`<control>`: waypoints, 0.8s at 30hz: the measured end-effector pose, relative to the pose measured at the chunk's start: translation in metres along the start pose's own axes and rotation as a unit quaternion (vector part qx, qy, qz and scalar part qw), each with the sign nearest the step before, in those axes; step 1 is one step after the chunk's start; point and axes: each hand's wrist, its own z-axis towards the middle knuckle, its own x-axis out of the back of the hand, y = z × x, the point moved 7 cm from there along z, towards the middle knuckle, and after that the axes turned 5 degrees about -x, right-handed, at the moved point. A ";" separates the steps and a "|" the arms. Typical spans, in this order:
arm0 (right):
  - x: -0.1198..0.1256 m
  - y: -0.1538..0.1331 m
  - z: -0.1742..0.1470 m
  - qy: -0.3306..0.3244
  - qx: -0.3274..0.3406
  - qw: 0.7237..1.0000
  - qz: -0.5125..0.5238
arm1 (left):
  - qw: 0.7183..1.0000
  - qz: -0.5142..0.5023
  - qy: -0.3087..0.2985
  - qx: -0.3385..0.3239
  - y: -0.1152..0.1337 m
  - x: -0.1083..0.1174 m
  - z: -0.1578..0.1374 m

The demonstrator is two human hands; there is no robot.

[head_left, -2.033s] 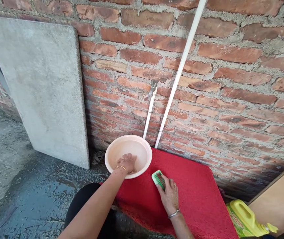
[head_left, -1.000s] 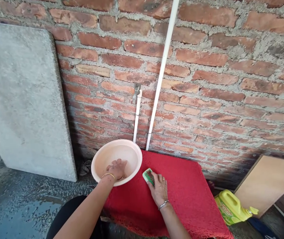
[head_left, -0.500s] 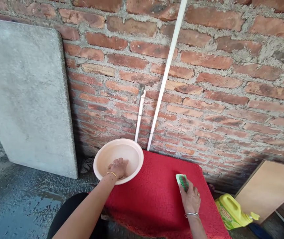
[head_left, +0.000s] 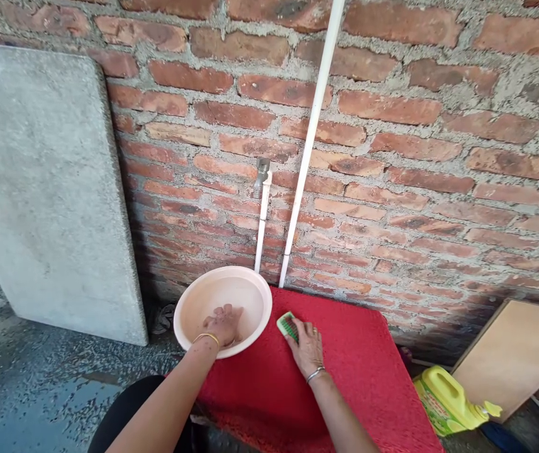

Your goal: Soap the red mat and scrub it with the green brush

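My left hand (head_left: 222, 326) reaches into a pale pink plastic basin (head_left: 185, 296), fingers spread low inside it; I see nothing held there. The basin sits at the back left of a surface covered in red, rough-textured cloth (head_left: 354, 352). Just right of the basin, my right hand (head_left: 307, 349) is closed around a green and white scrubbing brush (head_left: 288, 325). Its green bristle side faces up, and the fingers cover part of it. The brush is at or just above the red cloth; I cannot tell whether they touch.
Behind stands a brick wall (head_left: 392, 145) with a white pipe (head_left: 310, 138) and a small tap (head_left: 262, 175). A grey slab (head_left: 56, 189) leans at left above wet floor (head_left: 47, 390). At right are a yellow jug (head_left: 448, 399) and a tan board (head_left: 517, 358).
My right hand has moved left across the red cloth with the brush, closer to the basin. My left hand stays in the basin. The view has shifted slightly.
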 end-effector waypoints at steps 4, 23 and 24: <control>0.022 0.094 0.009 0.033 -0.109 0.991 -0.071 | 1.000 0.001 -0.001 0.000 0.001 0.002 -0.002; -0.002 0.018 0.006 0.005 -0.017 0.999 0.051 | 1.000 0.000 -0.004 -0.004 0.001 -0.002 -0.001; -0.008 -0.006 0.006 -0.010 0.009 0.998 0.055 | 1.000 0.004 -0.001 -0.007 0.000 -0.003 -0.001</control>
